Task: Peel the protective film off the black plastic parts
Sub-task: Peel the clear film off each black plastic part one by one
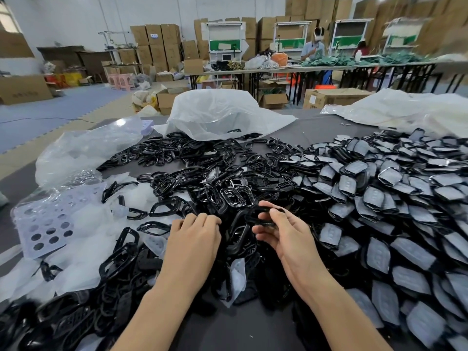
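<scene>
Pinching a black plastic frame point(258, 218) between thumb and fingertips of right hand point(286, 239), long axis running left to right. Found left hand point(195, 231) just left of frame, nearer its free end, fingers curled onto bare black parts point(222, 188); cannot tell whether gripping.

text: none legible; carton label point(154, 35): blue, too blurred to read
</scene>
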Motion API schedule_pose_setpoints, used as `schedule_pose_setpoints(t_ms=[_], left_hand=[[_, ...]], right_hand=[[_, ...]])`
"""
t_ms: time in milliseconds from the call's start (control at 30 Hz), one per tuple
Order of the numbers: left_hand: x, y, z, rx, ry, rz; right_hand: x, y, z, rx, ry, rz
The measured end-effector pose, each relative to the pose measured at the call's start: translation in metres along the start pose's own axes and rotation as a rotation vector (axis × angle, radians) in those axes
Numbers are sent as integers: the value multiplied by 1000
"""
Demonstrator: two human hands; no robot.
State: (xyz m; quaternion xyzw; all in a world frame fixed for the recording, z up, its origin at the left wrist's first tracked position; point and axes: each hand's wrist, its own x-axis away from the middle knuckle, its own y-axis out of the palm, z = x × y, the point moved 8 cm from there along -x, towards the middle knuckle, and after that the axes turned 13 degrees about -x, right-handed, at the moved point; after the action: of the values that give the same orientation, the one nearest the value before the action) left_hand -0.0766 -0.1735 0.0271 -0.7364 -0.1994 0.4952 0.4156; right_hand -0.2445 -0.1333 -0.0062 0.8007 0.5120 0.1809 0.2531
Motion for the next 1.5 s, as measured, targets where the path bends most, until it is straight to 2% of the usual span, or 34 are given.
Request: schedule_pose_setpoints(t_ms=[100, 200, 267, 333, 467, 567, 700, 767, 933, 1100, 1200, 1367, 1500], left_hand=[[3, -4, -8, 192, -96, -7], [5, -5, -15, 696, -329, -53], [9, -8, -10, 905, -404, -37], [12, -16, 4, 868, -305, -31], [16, -32, 24, 537, -41, 51], [13, -36, 23, 429, -2, 74], [16, -28, 25, 420, 34, -41], [17, -27, 23, 524, -23, -62], [13, -21, 2, 952, -341, -42], [15, -6, -1, 1293, -485, -115], [17, -1, 6, 1447, -492, -190], [15, -4, 5, 1438, -423, -166], [14, 3, 11, 1520, -365, -339]], right_hand=[[1, 0, 0, -2, 1, 1], [1, 4, 2, -38, 45, -22], [4, 13, 9, -67, 112, -69], [9, 21, 17, -79, 159, -112], [13, 23, 21, -69, 174, -125], [13, 23, 19, -107, 187, -129], [13, 24, 18, -156, 185, -137], [12, 22, 15, -178, 170, -134], [9, 17, 9, -147, 129, -105], [13, 27, 17, -54, 114, -210], [18, 36, 21, -69, 123, -298], [22, 41, 21, -34, 156, -409], [25, 41, 15, 38, 145, -438]])
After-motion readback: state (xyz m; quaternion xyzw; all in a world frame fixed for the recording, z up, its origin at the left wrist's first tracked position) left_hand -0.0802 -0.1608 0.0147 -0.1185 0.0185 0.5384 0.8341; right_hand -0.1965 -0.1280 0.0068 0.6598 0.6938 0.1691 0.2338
